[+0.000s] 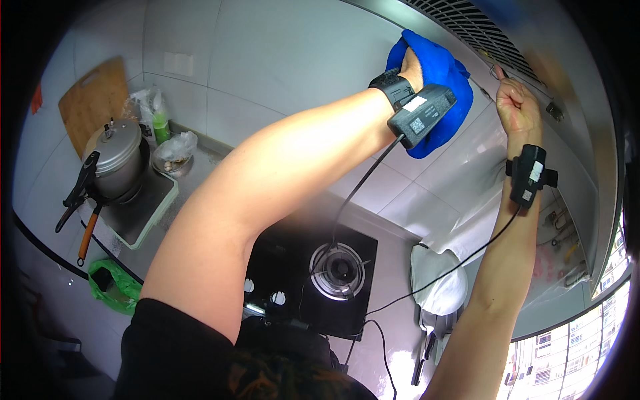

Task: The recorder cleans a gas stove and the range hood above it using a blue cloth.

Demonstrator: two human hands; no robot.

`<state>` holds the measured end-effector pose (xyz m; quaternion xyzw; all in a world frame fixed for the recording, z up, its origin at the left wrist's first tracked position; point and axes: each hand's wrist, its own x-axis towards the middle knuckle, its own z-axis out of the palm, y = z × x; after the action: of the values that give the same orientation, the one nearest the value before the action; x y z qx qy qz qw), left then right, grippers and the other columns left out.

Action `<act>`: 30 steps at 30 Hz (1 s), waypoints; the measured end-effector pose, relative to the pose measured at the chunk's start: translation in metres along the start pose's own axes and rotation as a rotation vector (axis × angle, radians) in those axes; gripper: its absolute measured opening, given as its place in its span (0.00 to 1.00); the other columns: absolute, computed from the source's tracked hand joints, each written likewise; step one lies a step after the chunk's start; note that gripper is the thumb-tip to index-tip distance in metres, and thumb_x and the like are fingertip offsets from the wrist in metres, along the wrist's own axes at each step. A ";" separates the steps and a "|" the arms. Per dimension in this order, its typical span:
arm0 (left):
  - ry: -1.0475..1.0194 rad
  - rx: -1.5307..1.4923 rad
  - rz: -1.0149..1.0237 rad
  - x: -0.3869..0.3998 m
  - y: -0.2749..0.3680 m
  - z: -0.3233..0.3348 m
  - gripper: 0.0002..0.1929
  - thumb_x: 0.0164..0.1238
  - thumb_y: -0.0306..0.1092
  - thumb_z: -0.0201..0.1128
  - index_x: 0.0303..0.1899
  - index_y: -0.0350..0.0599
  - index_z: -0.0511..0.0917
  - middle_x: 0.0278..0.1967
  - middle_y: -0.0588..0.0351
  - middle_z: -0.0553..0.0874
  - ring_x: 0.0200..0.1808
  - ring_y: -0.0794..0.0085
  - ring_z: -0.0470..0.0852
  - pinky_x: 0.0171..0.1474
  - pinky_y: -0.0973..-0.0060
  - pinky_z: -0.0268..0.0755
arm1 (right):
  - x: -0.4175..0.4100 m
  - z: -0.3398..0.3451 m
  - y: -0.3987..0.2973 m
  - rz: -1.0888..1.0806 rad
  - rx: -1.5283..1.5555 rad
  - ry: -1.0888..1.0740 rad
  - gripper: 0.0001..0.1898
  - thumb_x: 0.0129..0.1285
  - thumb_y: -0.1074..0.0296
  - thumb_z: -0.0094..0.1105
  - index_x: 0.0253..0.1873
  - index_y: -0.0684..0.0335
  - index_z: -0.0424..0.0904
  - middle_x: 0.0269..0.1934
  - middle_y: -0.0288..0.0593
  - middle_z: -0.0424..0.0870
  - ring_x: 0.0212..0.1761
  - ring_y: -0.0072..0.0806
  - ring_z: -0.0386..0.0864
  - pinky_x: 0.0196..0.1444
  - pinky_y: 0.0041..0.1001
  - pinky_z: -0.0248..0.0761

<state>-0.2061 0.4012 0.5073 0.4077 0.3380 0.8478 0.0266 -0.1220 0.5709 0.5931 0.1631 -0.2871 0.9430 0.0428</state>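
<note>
My left hand (411,67) is raised to the tiled wall just under the range hood, mostly covered by the blue cloth (452,107) it holds. The cloth is bunched around the fingers, which are hidden. My right hand (517,107) is held up at the lower edge of the range hood (560,107), right of the cloth. Its index finger points up at the rim beside a small metal hook, and its other fingers are curled; whether they hold anything is unclear. Both wrists carry strapped black devices with cables.
A black gas hob (367,280) lies below my arms. To its right are a white cloth-like cover (440,280) and utensils (427,340). At left stand a pressure cooker (117,155), wooden cutting board (82,105), bowl (172,162) and green bag (115,295). Device cables hang over the hob.
</note>
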 end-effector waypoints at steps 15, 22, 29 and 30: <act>0.230 0.134 -0.044 -0.023 0.039 0.003 0.15 0.69 0.32 0.50 0.43 0.29 0.79 0.33 0.44 0.84 0.31 0.59 0.84 0.34 0.66 0.78 | 0.033 -0.004 0.028 -0.006 -0.177 -0.082 0.31 0.65 0.86 0.38 0.72 0.73 0.40 0.21 0.31 0.56 0.18 0.18 0.53 0.21 0.18 0.55; 0.145 0.552 0.073 -0.035 0.058 -0.020 0.21 0.73 0.39 0.41 0.53 0.35 0.76 0.52 0.46 0.82 0.49 0.64 0.81 0.51 0.71 0.74 | 0.023 0.012 0.059 -0.060 -0.322 -0.049 0.25 0.67 0.83 0.39 0.69 0.76 0.49 0.21 0.32 0.57 0.18 0.18 0.53 0.21 0.19 0.54; 0.067 -0.039 0.139 0.001 0.038 -0.055 0.18 0.73 0.36 0.43 0.50 0.34 0.77 0.49 0.45 0.83 0.48 0.64 0.82 0.49 0.68 0.75 | 0.044 -0.029 0.079 -0.404 -1.299 0.197 0.15 0.70 0.72 0.43 0.57 0.74 0.68 0.21 0.31 0.64 0.16 0.15 0.58 0.17 0.17 0.54; 0.083 0.227 0.004 0.010 0.054 -0.057 0.17 0.73 0.35 0.43 0.49 0.34 0.77 0.47 0.46 0.84 0.46 0.65 0.82 0.48 0.68 0.76 | 0.044 -0.035 0.083 -0.507 -1.337 0.187 0.14 0.70 0.70 0.43 0.52 0.72 0.73 0.22 0.32 0.66 0.16 0.14 0.59 0.17 0.17 0.55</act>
<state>-0.2404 0.3311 0.5214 0.3731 0.4317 0.8205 -0.0354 -0.1880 0.5207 0.5365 0.0822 -0.7511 0.5367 0.3754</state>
